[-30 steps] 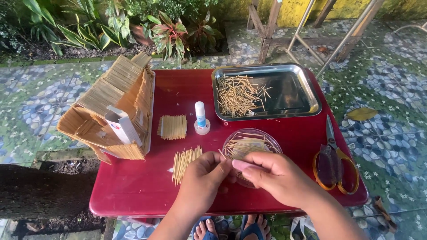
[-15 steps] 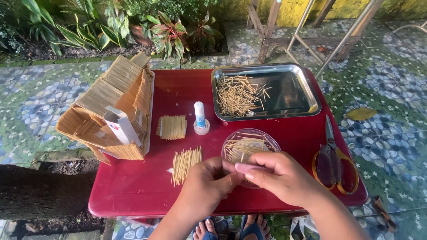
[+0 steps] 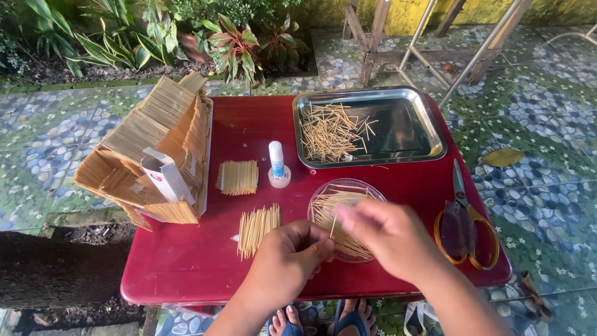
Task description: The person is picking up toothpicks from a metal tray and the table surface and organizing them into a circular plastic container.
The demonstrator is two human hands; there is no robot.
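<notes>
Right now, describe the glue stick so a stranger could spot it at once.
On the red table, look just left of the shiny metal tray of loose sticks. The glue stick stands upright there, right of a flat toothpick panel. It alone is white and blue plastic; everything near it is pale wood.

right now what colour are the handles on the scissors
The scissors have yellow-orange handles with dark insides, lying on the red table; the head view shows them.

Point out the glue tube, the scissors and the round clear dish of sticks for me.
glue tube (image 3: 277, 160): head view, on its white body.
scissors (image 3: 459, 186): head view, on the closed blades.
round clear dish (image 3: 346, 185): head view, on its far rim.
</notes>
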